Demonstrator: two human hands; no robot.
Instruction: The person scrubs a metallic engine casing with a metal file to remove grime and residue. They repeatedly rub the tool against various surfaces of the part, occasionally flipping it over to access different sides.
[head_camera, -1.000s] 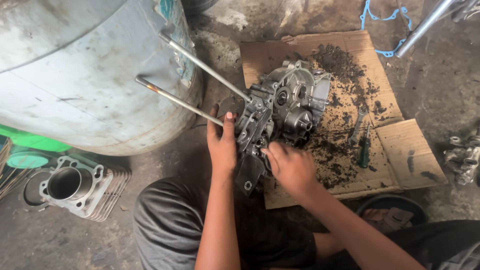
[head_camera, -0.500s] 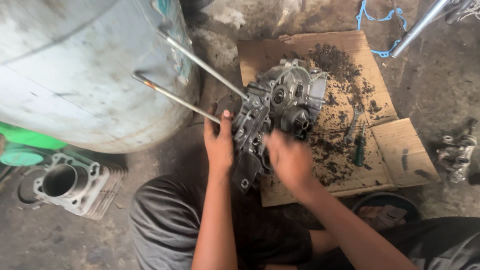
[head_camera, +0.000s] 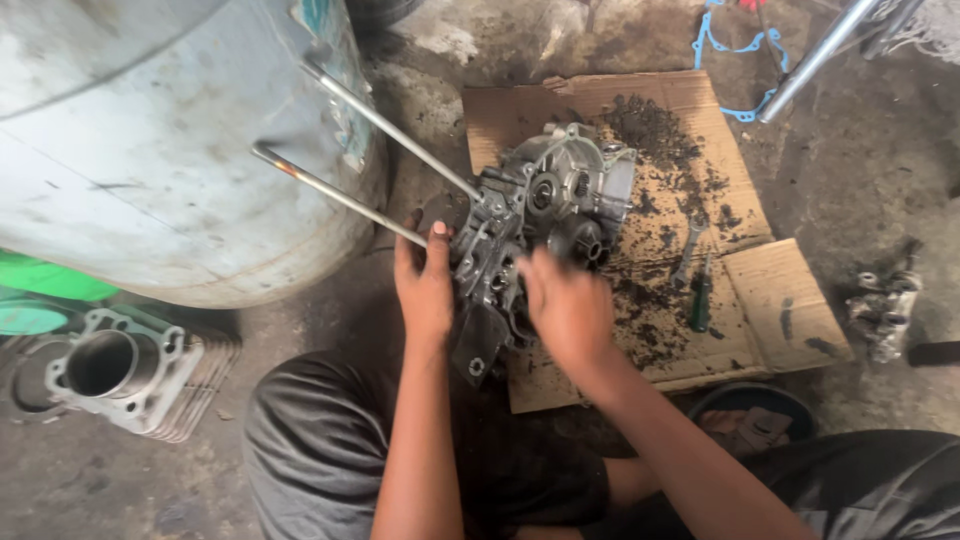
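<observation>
Motorbike repair workshop, floor-level job; stripped engine case (head_camera: 545, 215) on greasy cardboard (head_camera: 690, 200) over stained concrete; loose finned cylinder (head_camera: 125, 370) by cardboard's left, screwdriver (head_camera: 702, 295) nr right edge, metal drum (head_camera: 150, 140).

The right hand (head_camera: 568, 305) is smeared with motion, so its fingers cannot be told apart — nor whether they grip anything. Both hands cover the near side of the engine case (head_camera: 540, 215). The big metal drum (head_camera: 150, 130) runs off the top and left edges. The small metal part (head_camera: 882, 305) at right is too dim to identify.
</observation>
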